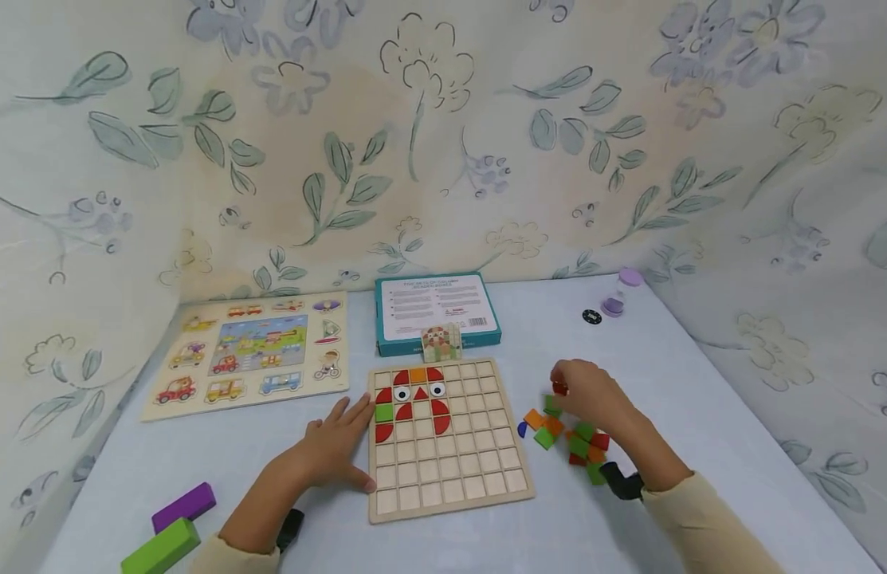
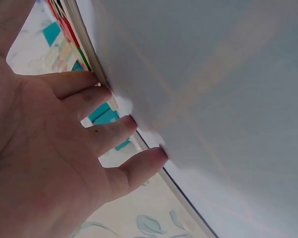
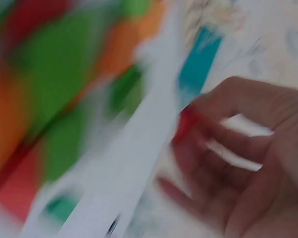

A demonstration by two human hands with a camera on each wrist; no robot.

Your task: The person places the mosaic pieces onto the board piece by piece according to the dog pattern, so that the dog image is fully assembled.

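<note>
A wooden grid board lies on the table, its upper left cells filled with red, orange and green tiles and two eye tiles. My left hand rests at the board's left edge, fingers spread and fairly straight. In the left wrist view those fingertips meet the table beside the board's side. My right hand pinches a red tile between thumb and fingers, just over the loose pile. That pile holds several green tiles, plus orange, red and blue ones.
A small picture card leans on a teal box behind the board. At the left lie a vehicle puzzle, a purple block and a green block. A black disc and purple sand timer are at the back right.
</note>
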